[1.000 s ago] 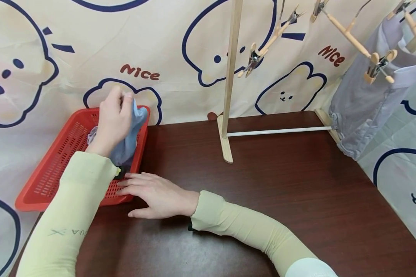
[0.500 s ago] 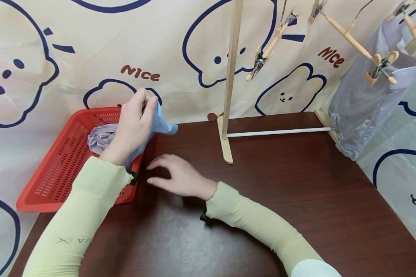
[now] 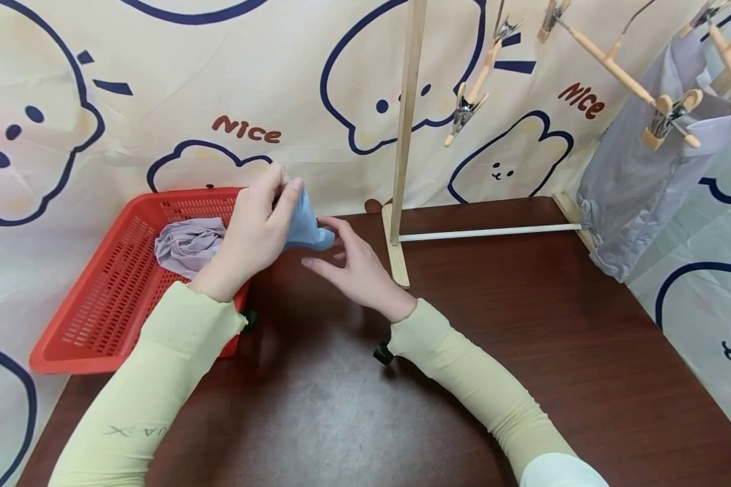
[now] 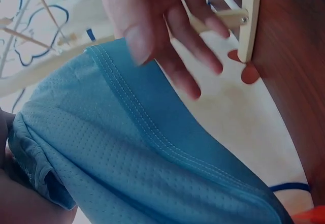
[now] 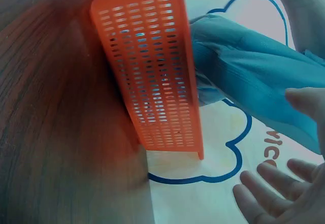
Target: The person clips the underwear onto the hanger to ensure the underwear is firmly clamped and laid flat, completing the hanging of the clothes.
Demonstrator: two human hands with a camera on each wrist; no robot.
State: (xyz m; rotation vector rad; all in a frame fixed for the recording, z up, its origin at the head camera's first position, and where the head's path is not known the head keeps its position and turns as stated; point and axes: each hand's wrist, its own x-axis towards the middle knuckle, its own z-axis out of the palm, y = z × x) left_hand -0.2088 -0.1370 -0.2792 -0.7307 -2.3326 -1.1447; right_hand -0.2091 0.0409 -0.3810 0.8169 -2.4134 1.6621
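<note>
A light blue garment (image 3: 305, 226) hangs from my left hand (image 3: 252, 226), which pinches it above the table, just right of the basket. In the left wrist view the cloth (image 4: 106, 127) shows tiny perforations and a double-stitched hem; its kind cannot be told. My right hand (image 3: 365, 270) is beside the garment's loose corner, fingers spread and slightly bent. The right wrist view shows that hand (image 5: 284, 188) below the cloth (image 5: 249, 66), not gripping it. Much of the garment is hidden behind my left hand in the head view.
A red perforated basket (image 3: 91, 297) at the left holds a crumpled pale-purple cloth (image 3: 189, 245). A wooden rack post (image 3: 407, 122) with a white bar (image 3: 493, 232) stands at the table's back. Clip hangers (image 3: 612, 64) and grey trousers (image 3: 633, 162) hang at the right.
My left hand has lifted the blue garment out of the basket and moved it right. My right hand has left the basket's edge and come up beside the garment. The purple cloth is uncovered.
</note>
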